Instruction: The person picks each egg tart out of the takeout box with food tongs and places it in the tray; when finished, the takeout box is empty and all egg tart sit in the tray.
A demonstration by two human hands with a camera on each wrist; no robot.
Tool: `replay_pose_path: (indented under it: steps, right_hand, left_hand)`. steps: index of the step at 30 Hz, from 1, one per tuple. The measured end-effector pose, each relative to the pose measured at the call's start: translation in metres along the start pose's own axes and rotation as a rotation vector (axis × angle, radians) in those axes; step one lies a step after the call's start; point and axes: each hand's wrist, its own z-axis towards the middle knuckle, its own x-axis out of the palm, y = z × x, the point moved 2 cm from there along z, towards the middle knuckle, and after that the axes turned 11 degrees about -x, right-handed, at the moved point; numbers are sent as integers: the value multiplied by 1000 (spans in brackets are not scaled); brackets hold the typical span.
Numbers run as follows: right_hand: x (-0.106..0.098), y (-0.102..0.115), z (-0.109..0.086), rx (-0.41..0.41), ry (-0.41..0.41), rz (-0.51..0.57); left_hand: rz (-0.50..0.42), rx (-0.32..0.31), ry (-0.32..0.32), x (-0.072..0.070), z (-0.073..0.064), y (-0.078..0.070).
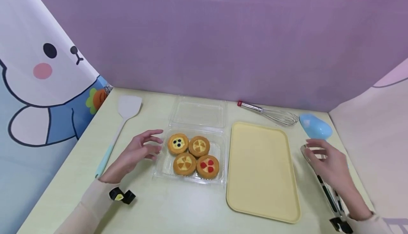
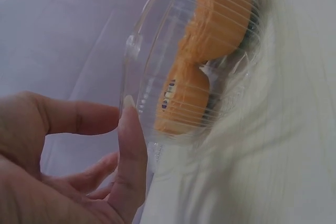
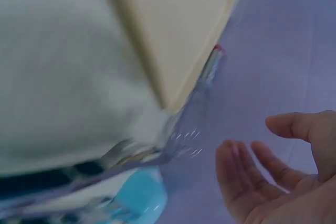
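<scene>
A clear hinged plastic box (image 1: 159, 172) lies with its lid (image 1: 199, 112) folded back. Inside it are several round tarts (image 1: 199, 146), topped with dark dots, red pieces or yellow wedges. My left hand (image 1: 140, 150) is at the box's left edge, fingers bent and spread. In the left wrist view, its fingertips (image 2: 128, 108) overlap the box's rim; no clear grip shows. Over metal tongs with dark handles (image 1: 326, 191) hovers my right hand (image 1: 329, 161), fingers loosely bent. The right wrist view shows the right hand (image 3: 273, 177) holding nothing.
A yellow tray (image 1: 261, 170) lies right of the box. Behind it are a whisk (image 1: 267, 113) and a glossy blue object (image 1: 315, 126). A spatula (image 1: 129, 106) with a pale blue handle lies at the left. A purple cloth wall (image 1: 216, 43) borders the table's back.
</scene>
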Motion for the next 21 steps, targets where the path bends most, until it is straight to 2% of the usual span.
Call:
replay_pose_path:
  steps: [4,8,13,17,21]
  right_hand:
    - [-17,-26,-23,134,40,-147]
    - [-27,-46,-43,311,187,-250]
    - [-25,-60,-62,515,405,-256]
    - [-19,-65,-72,587,525,-240]
    - [-8,-68,-74,552,543,-213]
  left_hand:
    - [3,10,1,1,0,0]
    - [7,16,0,1,-1,-1]
    - [14,12,6,1,0,0]
    - [5,12,27,3,2,2]
    - [2,11,45,2,0,4]
